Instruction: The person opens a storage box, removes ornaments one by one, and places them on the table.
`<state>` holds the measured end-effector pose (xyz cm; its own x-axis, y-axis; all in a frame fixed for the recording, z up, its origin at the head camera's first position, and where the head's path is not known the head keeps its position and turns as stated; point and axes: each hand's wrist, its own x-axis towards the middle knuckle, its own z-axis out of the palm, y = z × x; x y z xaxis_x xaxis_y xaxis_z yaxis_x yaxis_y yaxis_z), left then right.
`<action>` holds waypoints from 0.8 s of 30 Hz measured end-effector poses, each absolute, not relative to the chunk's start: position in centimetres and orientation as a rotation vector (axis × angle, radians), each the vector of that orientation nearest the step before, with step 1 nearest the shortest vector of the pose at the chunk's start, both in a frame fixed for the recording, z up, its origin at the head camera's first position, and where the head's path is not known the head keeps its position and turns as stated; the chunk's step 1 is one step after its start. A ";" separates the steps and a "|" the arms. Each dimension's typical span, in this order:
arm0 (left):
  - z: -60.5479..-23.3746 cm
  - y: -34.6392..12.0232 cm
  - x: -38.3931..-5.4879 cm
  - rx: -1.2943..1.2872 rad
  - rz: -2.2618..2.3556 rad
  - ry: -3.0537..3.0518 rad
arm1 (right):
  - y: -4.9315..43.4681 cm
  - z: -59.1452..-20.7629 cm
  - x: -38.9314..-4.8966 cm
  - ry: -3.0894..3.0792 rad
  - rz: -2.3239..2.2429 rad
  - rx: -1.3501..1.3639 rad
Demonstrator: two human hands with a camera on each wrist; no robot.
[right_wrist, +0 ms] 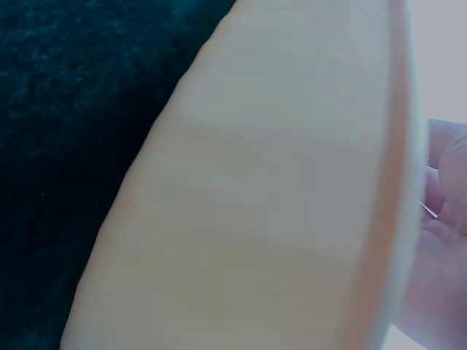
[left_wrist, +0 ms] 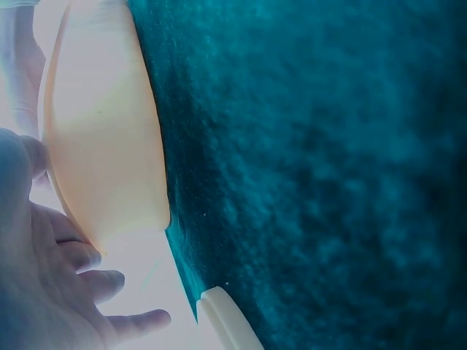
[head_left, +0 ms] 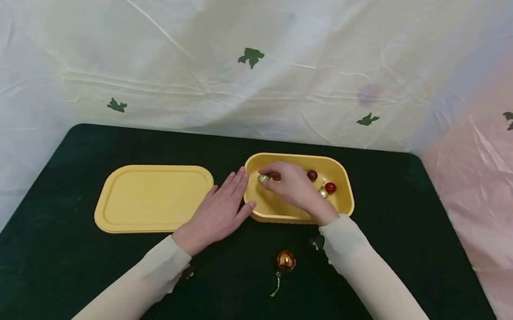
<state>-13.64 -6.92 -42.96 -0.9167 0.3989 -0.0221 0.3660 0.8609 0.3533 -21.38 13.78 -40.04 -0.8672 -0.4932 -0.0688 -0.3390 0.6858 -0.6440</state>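
My right hand [head_left: 294, 183] reaches down into a yellow box [head_left: 280, 219] and pinches a small shiny gold Christmas bauble [head_left: 263, 179] near the box's left end. With straight fingers, my left hand [head_left: 221, 208] rests against the box's left rim. Farther right in the box lie a dark red bauble [head_left: 312, 175], a bright red bauble [head_left: 330, 188] and a pale gold bauble [head_left: 323, 192]. In the right wrist view, the box wall [right_wrist: 241, 182] hides most of the right hand [right_wrist: 444, 248]. The left wrist view shows the left fingers along the box's outer wall [left_wrist: 106, 131].
A copper-coloured bauble [head_left: 286, 261] with a gold string lies on the dark green tabletop [head_left: 235, 310] in front of the box. The flat yellow lid [head_left: 152, 198] lies left of the box, close by the left hand. Pale patterned fabric [head_left: 297, 78] hangs behind the table.
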 end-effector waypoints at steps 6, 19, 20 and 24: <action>-43.2 -7.0 -13.8 0.595 0.533 2.936 | 15.2 -39.0 -20.1 2.668 -1.087 -0.687; -43.3 -7.0 -13.9 0.577 0.568 2.928 | 18.0 -36.6 -16.8 2.723 -1.201 -0.725; -43.3 -7.0 -13.8 0.576 0.572 2.928 | 18.2 -36.5 -16.5 2.719 -1.212 -0.721; -43.3 -6.9 -13.8 0.579 0.581 2.934 | 19.2 -36.1 -15.4 2.685 -1.268 -0.723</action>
<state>-13.80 -6.93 -43.33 -0.9235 0.3831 -0.0192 0.3469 0.8555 0.3845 -15.44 19.20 -36.08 -0.8845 -0.4506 0.1211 -0.3798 0.5445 -0.7478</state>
